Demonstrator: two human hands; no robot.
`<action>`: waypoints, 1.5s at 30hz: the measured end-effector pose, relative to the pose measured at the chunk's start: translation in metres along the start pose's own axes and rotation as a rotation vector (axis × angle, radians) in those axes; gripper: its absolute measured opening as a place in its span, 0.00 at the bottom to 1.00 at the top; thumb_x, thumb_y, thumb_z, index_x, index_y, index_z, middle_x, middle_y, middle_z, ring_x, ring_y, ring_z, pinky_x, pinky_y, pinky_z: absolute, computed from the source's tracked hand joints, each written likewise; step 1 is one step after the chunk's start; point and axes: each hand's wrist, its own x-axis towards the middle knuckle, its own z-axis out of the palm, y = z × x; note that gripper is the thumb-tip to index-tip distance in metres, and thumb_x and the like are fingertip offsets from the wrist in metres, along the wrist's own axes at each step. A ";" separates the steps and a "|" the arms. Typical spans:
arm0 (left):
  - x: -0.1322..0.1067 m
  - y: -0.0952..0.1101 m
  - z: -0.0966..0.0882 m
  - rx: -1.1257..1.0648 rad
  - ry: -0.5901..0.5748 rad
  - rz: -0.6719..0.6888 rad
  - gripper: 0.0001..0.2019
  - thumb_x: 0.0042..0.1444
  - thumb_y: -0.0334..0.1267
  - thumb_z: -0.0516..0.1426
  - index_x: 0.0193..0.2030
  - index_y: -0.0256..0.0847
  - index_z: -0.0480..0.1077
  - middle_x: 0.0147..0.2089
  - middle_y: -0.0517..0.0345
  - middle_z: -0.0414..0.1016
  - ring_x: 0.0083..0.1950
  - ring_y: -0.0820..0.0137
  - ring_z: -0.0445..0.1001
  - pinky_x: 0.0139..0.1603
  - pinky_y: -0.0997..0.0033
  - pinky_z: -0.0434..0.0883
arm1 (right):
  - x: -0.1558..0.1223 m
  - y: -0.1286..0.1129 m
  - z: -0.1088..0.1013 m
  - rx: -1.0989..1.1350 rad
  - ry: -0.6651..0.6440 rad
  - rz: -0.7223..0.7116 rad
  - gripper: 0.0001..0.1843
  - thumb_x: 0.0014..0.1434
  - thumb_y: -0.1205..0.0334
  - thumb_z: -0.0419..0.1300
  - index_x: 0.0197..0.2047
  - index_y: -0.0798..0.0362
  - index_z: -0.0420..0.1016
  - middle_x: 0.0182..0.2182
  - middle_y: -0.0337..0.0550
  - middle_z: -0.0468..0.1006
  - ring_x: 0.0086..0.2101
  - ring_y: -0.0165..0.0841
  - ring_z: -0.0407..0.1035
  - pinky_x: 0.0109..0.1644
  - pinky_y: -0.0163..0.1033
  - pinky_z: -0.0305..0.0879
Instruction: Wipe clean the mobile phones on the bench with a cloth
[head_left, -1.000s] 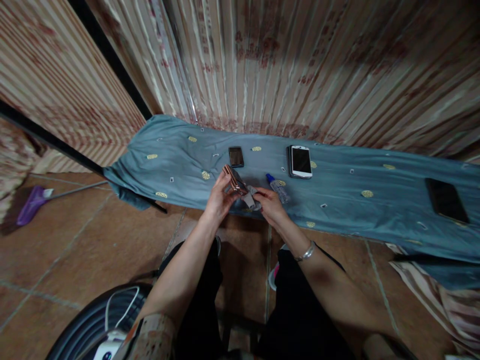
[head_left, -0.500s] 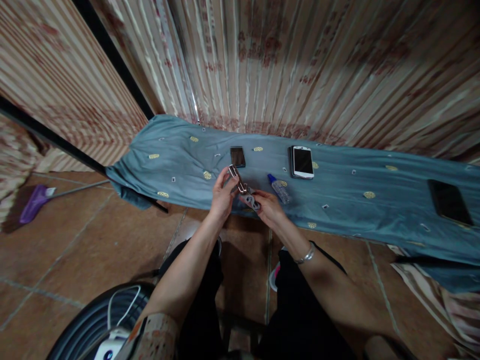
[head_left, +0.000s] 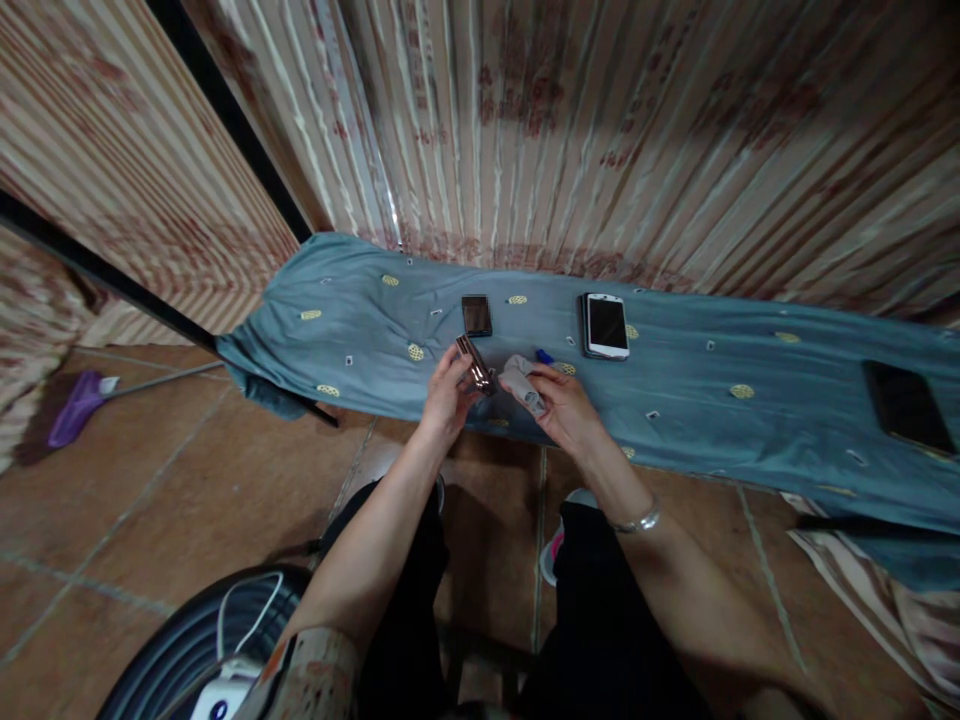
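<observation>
Hiding whatever lies below a blue cap (head_left: 544,356) beyond its fingers, the right hand (head_left: 564,402) pinches crumpled cloth (head_left: 523,384); the left hand (head_left: 446,397) grips a glossy, oblong block (head_left: 475,366), its kind unclear, between thumb and fingers.

The left hand (head_left: 448,395) holds a shiny object (head_left: 475,366), the right hand (head_left: 568,407) grey cloth (head_left: 521,381).

At centre, a glossy, metallic-looking coppery rectangular block (head_left: 478,368) shone near matt, crumpled grey cloth (head_left: 523,382), over wrinkled teal fabric (head_left: 694,405).
</observation>
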 end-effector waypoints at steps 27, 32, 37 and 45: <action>-0.008 -0.015 0.009 -0.004 -0.132 -0.120 0.11 0.55 0.39 0.65 0.41 0.40 0.71 0.27 0.66 0.73 0.26 0.77 0.70 0.27 0.78 0.68 | -0.018 0.004 0.007 -0.720 -0.061 -0.513 0.18 0.61 0.66 0.55 0.49 0.46 0.82 0.51 0.43 0.82 0.53 0.38 0.75 0.62 0.46 0.68; -0.006 -0.017 0.009 0.000 -0.103 -0.119 0.10 0.56 0.40 0.65 0.40 0.40 0.71 0.27 0.66 0.73 0.26 0.77 0.70 0.27 0.77 0.68 | -0.017 0.006 0.005 -0.646 -0.076 -0.526 0.17 0.60 0.65 0.55 0.47 0.46 0.82 0.50 0.42 0.83 0.51 0.37 0.76 0.59 0.44 0.71; -0.002 -0.014 0.009 -0.006 -0.027 -0.142 0.07 0.61 0.41 0.60 0.37 0.40 0.71 0.28 0.63 0.74 0.27 0.75 0.71 0.30 0.75 0.69 | -0.016 0.006 0.002 -0.704 -0.116 -0.507 0.17 0.60 0.67 0.54 0.45 0.46 0.81 0.48 0.41 0.83 0.50 0.38 0.77 0.58 0.45 0.71; 0.002 -0.011 0.001 0.005 -0.081 -0.117 0.12 0.59 0.46 0.62 0.40 0.40 0.72 0.31 0.59 0.78 0.31 0.72 0.75 0.38 0.70 0.73 | -0.014 0.010 -0.005 -0.877 -0.112 -0.528 0.17 0.61 0.67 0.53 0.46 0.47 0.80 0.48 0.45 0.83 0.50 0.40 0.76 0.58 0.47 0.71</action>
